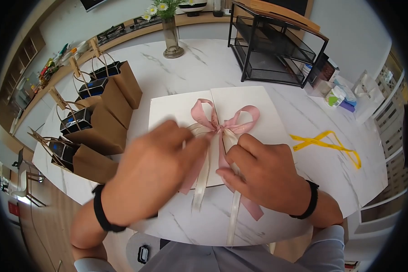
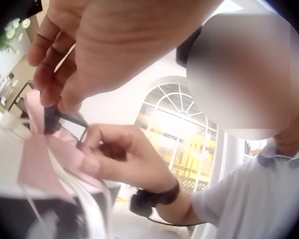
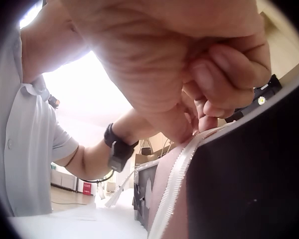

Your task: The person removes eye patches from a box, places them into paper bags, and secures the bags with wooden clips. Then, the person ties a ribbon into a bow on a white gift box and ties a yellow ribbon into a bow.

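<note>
A white box (image 1: 177,105) lies on the table, tied across its top with a pink ribbon bow (image 1: 247,119) and a cream ribbon (image 1: 235,213). Over the bow's left side is my left hand (image 1: 156,158), blurred, with bent fingers close to the knot. In the left wrist view, the left fingertips overlap a pink loop (image 2: 35,112); I cannot tell whether they grip it. My right hand (image 1: 265,174) pinches the cream ribbon (image 3: 177,174) between thumb and finger, right of the knot. Pink and cream tails hang over the box's near edge.
Several brown paper bags (image 1: 102,124) with clipped handles stand in a row at left. A yellow ribbon (image 1: 326,140) lies at right. Farther back are a flower vase (image 1: 171,41), a black mesh rack (image 1: 276,43) and small packages (image 1: 335,96). The marble-patterned table (image 1: 190,226) has a curved near edge.
</note>
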The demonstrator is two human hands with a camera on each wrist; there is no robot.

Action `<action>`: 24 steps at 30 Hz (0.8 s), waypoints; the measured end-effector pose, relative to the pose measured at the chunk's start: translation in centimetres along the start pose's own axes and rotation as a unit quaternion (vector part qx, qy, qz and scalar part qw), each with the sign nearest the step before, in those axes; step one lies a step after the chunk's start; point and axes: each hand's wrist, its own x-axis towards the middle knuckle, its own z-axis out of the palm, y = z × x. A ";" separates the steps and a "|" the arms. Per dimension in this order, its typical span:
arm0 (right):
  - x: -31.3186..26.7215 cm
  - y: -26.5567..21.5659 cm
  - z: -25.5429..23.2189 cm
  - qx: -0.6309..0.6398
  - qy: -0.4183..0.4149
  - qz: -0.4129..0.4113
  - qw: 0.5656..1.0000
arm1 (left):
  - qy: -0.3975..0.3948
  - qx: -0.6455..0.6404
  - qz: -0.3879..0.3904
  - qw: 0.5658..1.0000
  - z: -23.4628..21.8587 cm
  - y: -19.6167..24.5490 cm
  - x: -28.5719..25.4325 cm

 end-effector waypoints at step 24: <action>-2.6 2.3 -2.4 0.250 -0.105 0.103 0.957 | 0.013 -0.077 -0.004 0.997 4.7 -1.6 6.0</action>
